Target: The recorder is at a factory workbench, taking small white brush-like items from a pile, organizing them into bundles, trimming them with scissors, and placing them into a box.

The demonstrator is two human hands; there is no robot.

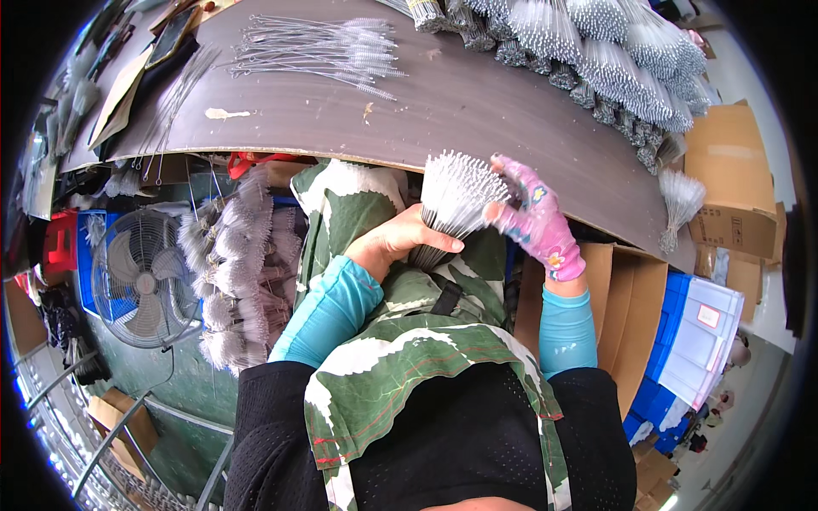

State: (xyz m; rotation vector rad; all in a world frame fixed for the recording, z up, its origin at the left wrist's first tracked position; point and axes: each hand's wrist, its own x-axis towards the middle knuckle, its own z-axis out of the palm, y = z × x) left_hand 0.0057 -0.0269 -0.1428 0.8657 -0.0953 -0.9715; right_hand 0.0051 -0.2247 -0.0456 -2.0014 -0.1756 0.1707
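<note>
My bare left hand [394, 241] grips a thick bundle of thin wire brushes [453, 198] around its lower stems, holding it upright over my lap. My right hand [535, 217], in a pink flowered glove, touches the fanned white tips at the bundle's right side with fingers and thumb. Both forearms wear turquoise sleeves. A green and white leaf-patterned apron [383, 366] covers my lap below the bundle.
A curved brown table [443, 111] runs ahead, with loose wire brushes [324, 51] laid flat on it and several bundled brushes [596, 51] piled at the far right. A fan [141, 277] and grey brush bundles [234, 272] lie left. Cardboard boxes [630, 315] and blue crates [690, 341] stand right.
</note>
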